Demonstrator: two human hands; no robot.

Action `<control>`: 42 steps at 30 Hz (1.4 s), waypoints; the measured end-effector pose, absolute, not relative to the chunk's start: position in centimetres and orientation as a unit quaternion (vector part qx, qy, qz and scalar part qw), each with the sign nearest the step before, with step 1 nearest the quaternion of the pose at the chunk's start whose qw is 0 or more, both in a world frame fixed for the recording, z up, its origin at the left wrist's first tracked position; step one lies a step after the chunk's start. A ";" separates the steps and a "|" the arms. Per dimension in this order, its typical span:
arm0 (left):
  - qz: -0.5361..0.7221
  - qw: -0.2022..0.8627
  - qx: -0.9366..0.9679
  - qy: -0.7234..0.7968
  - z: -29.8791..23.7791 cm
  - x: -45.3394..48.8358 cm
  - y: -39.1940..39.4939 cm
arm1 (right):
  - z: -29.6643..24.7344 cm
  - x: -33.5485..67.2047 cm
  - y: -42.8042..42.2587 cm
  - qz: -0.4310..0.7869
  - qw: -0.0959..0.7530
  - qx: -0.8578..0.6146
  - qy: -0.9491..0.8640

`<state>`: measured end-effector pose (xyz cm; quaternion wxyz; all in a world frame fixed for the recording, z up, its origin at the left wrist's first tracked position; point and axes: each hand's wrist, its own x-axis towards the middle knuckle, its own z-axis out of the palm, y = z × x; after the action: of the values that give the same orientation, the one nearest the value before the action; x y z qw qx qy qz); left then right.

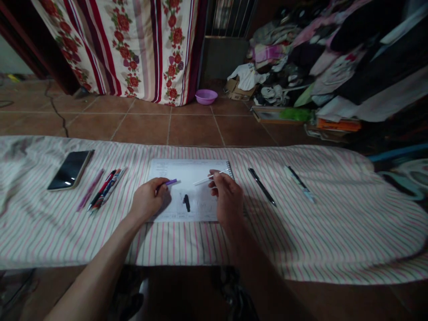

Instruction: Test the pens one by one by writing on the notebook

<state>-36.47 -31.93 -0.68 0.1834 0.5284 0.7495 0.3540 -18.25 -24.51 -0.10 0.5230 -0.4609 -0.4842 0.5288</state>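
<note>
My left hand (147, 199) is closed around a short purple pen piece (171, 182), its tip pointing right. Between the fingertips of my right hand (228, 196) is a thin whitish rod that looks like a pen refill (201, 180); it slants down to the left, its tip apart from the purple piece. Both hands are over a spiral notebook (187, 166) with white paper, its coil on the right side. Small black pieces (187, 203) lie on the page between my hands; their exact kind is unclear.
On the striped cloth (321, 240) lie a phone (71, 170), a purple pen (90, 191) and several pens (106, 191) to the left. A black pen (262, 186) and a light-coloured pen (300, 183) are to the right. Beyond stand a purple basin (206, 96) and piled clothes (301, 58).
</note>
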 end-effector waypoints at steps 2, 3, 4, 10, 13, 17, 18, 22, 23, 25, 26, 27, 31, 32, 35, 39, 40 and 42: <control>0.375 0.186 0.536 0.733 -0.8 -36.2 -31.8 | -0.1 -18.3 -24.6 0.533 0.516 -0.464 -0.483; 0.389 0.200 0.540 0.719 -0.8 -36.1 -31.8 | -0.2 -18.3 -24.6 0.536 0.513 -0.465 -0.483; 0.400 0.214 0.540 0.709 -0.9 -36.0 -31.7 | -0.2 -18.3 -24.6 0.538 0.512 -0.464 -0.484; 0.417 0.238 0.524 0.703 -1.0 -35.3 -31.4 | -0.3 -18.0 -24.5 0.537 0.517 -0.457 -0.485; 0.404 0.238 0.540 0.699 -1.0 -34.8 -31.5 | -0.2 -17.9 -24.6 0.539 0.520 -0.456 -0.482; 0.394 0.228 0.570 0.684 -1.3 -34.4 -31.6 | -0.1 -18.0 -24.6 0.539 0.541 -0.442 -0.471; 0.393 0.223 0.575 0.682 -1.3 -34.4 -31.6 | -0.1 -18.1 -24.6 0.539 0.548 -0.436 -0.467; 0.399 0.220 0.580 0.676 -1.7 -34.3 -31.6 | -0.1 -18.1 -24.6 0.544 0.562 -0.424 -0.457; 0.401 0.225 0.579 0.673 -1.8 -34.3 -31.6 | -0.1 -18.1 -24.6 0.544 0.562 -0.422 -0.457; 0.404 0.235 0.579 0.669 -1.8 -34.3 -31.6 | -0.1 -18.1 -24.6 0.544 0.562 -0.417 -0.462; 0.405 0.239 0.579 0.666 -1.8 -34.2 -31.6 | -0.1 -18.1 -24.6 0.544 0.562 -0.415 -0.465; 0.405 0.244 0.580 0.663 -1.7 -34.1 -31.6 | -0.2 -18.1 -24.6 0.543 0.562 -0.414 -0.467; 0.408 0.256 0.577 0.660 -1.3 -33.7 -31.6 | -0.3 -18.2 -24.7 0.543 0.553 -0.416 -0.475; 0.410 0.258 0.574 0.660 -1.3 -33.6 -31.6 | -0.3 -18.3 -24.7 0.545 0.549 -0.417 -0.478; 0.412 0.270 0.569 0.658 -1.2 -33.5 -31.6 | -0.4 -18.4 -24.8 0.548 0.538 -0.417 -0.486; 0.410 0.279 0.571 0.654 -1.5 -33.5 -31.6 | -0.4 -18.4 -24.7 0.540 0.548 -0.418 -0.482; 0.411 0.282 0.569 0.653 -1.5 -33.5 -31.6 | -0.4 -18.3 -24.7 0.537 0.550 -0.419 -0.483; 0.415 0.285 0.567 0.652 -1.5 -33.5 -31.6 | -0.4 -18.2 -24.6 0.529 0.548 -0.421 -0.492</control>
<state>-33.45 -31.57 -1.54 0.2854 0.5670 0.6515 0.4154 -18.22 -24.64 -0.38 0.5481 -0.4209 -0.4921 0.5294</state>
